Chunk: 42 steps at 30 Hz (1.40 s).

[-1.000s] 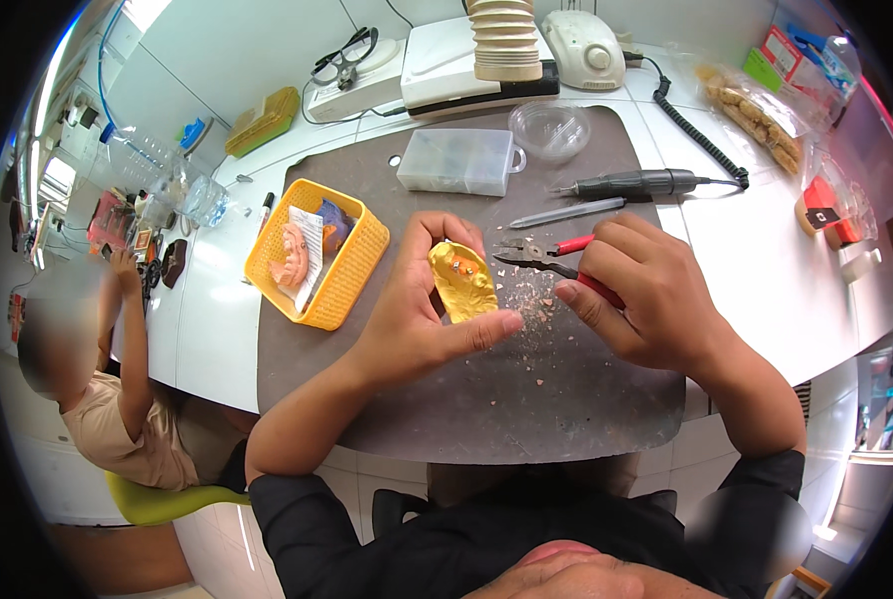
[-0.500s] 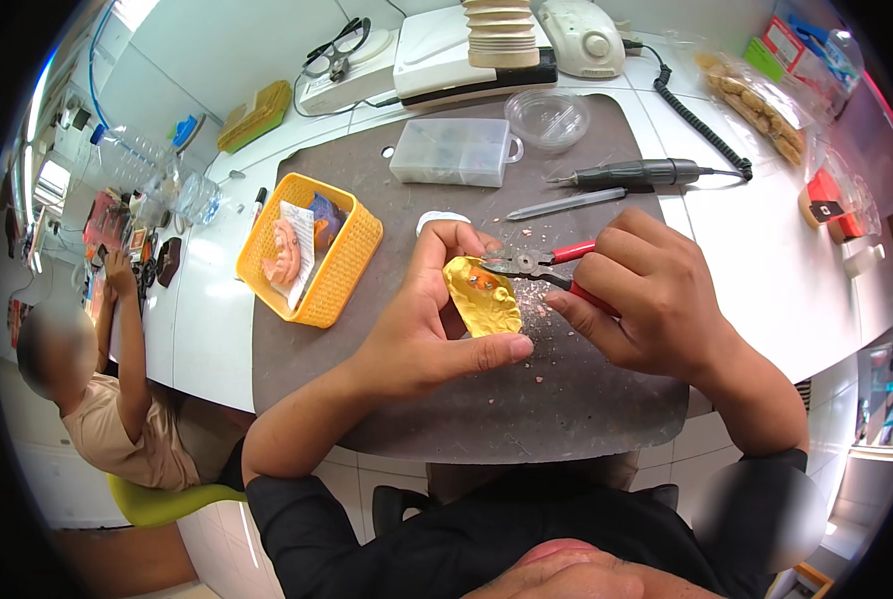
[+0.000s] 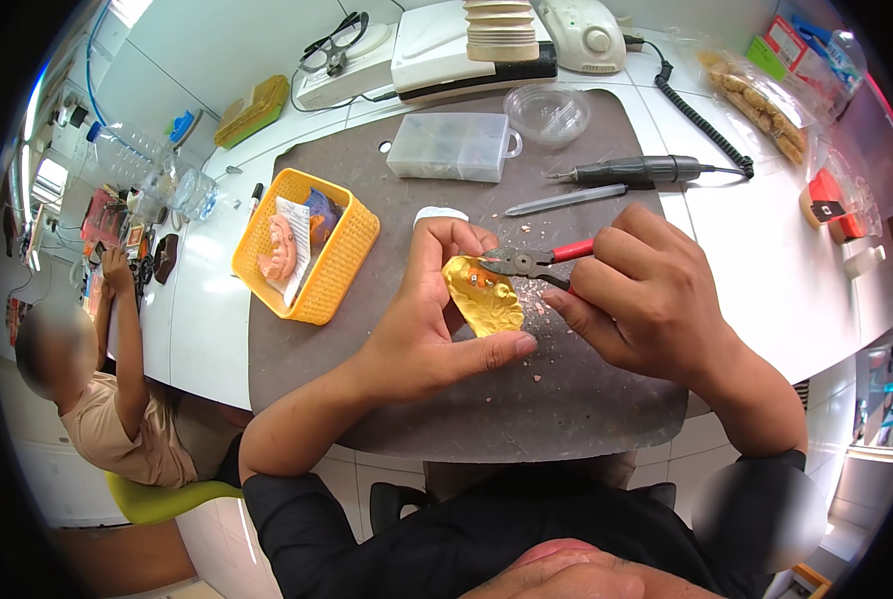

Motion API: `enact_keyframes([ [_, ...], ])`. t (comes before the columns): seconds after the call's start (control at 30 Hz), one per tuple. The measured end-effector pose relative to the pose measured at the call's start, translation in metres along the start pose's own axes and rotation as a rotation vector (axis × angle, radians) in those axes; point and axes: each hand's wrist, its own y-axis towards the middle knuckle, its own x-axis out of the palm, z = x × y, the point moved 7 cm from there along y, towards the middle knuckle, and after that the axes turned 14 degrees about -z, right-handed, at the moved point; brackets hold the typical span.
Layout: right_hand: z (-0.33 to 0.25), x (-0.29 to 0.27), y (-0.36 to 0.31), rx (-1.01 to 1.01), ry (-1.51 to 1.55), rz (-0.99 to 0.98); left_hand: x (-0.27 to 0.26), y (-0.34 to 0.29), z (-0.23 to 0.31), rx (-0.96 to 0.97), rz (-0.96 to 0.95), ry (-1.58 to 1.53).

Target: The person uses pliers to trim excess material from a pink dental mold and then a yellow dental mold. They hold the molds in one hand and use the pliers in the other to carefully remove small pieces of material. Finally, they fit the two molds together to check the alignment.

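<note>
The left hand has its grip around the yellow tooth cast, the right hand grips pliers that reach to the cast's upper edge, and on the dark mat crumbs lie near, a basket stands left, and a plastic box farther behind.

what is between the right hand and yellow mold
The head view shows red-handled pliers between the right hand and yellow mold, above crumbs on the mat.
</note>
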Motion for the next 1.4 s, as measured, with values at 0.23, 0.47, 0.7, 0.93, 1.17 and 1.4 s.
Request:
enact_keyframes([
  [0.23, -0.001, 0.01, -0.003, 0.012, 0.004, -0.02, 0.001, 0.001, -0.006, -0.094, 0.0, -0.133],
  [0.47, -0.001, 0.015, -0.004, 0.029, -0.034, -0.036, -0.001, 0.003, -0.013, -0.153, -0.005, -0.153],
  [0.7, 0.007, 0.015, 0.001, 0.054, 0.0, -0.031, -0.003, 0.003, -0.013, -0.141, 0.029, -0.212],
  [0.93, 0.009, 0.009, 0.001, 0.052, 0.001, -0.052, -0.003, 0.003, -0.013, -0.123, 0.011, -0.13],
  [1.17, 0.006, 0.017, -0.002, 0.076, 0.056, -0.123, -0.001, 0.003, -0.012, -0.137, 0.007, -0.072],
  [1.4, 0.013, 0.011, 0.001, 0.098, 0.061, -0.019, -0.005, 0.002, -0.011, -0.147, 0.034, -0.093],
])
